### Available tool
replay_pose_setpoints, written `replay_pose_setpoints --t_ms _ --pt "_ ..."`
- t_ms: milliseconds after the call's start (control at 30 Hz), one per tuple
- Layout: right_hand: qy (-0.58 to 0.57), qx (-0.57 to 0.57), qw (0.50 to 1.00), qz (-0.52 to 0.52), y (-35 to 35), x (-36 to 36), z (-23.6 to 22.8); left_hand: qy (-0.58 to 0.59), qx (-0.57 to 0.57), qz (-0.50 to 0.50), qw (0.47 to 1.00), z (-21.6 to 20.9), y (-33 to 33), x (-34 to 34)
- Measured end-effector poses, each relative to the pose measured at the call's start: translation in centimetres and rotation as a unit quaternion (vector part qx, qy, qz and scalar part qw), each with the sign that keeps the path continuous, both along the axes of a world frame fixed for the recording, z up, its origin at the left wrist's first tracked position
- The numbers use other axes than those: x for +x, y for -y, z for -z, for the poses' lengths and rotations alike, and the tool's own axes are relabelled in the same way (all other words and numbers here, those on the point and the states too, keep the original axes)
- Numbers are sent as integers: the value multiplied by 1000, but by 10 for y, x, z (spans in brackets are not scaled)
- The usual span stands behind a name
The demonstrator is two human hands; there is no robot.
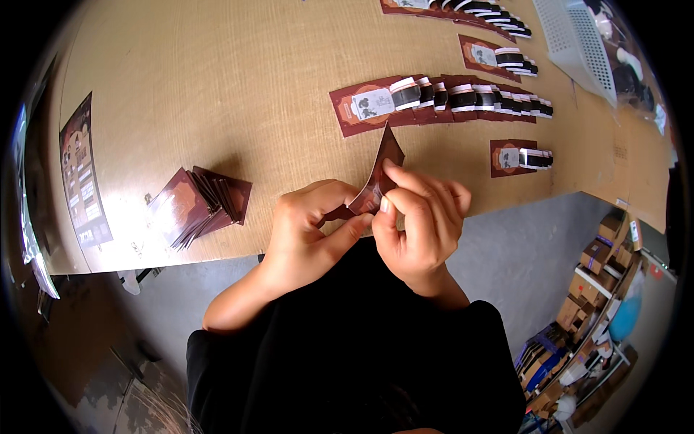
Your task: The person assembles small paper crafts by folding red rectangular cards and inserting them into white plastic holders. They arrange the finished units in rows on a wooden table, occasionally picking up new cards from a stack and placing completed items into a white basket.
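Between my two hands, close to the table's front edge, is a dark red printed card (384, 160), tilted up and bent. My left hand (309, 228) pinches its lower left part between thumb and fingers. With thumb and fingertips, my right hand (423, 220) grips its right side. To the left lies a fanned stack of similar dark red cards (210, 202). Beyond my hands runs an overlapping row of red cards (361, 108), each bearing a black and white banded piece (463, 98). A smaller group of such cards (504, 158) rests to the right.
More rows of cards (481, 54) lie at the far right, near a white perforated basket (578, 43). A long dark printed sheet (85, 173) lies at the table's left. Shelving with cardboard boxes (578, 296) stands on the floor at right.
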State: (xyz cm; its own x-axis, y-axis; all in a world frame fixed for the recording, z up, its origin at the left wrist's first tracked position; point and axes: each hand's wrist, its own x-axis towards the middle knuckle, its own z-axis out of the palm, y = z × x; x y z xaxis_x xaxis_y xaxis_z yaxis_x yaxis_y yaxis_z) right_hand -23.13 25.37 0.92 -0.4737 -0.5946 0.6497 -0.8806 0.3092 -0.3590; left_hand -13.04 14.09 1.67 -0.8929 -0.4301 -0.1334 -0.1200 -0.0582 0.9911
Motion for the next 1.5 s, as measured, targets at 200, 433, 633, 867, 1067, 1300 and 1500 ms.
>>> replay_pose_setpoints --t_ms 200,433,633,867,1067,1300,1500 --pt "202 -23 976 -73 -4 -13 -4 14 43 -6 999 1 8 3" --pt "507 -105 846 -125 -11 -19 1 -46 150 8 988 1 11 3" --pt "554 -155 803 -154 -15 -27 4 -64 169 -4 984 1 14 2" --pt "550 -171 804 -148 -19 -32 7 -65 194 -9 979 5 17 2" --pt "455 -142 867 -143 -15 -30 7 -61 193 -7 979 6 16 -2" --pt "468 -139 864 -126 -7 -29 7 -60 184 4 981 6 19 -1" --pt "528 -170 819 -147 -11 -32 12 -74 232 10 970 11 24 2"
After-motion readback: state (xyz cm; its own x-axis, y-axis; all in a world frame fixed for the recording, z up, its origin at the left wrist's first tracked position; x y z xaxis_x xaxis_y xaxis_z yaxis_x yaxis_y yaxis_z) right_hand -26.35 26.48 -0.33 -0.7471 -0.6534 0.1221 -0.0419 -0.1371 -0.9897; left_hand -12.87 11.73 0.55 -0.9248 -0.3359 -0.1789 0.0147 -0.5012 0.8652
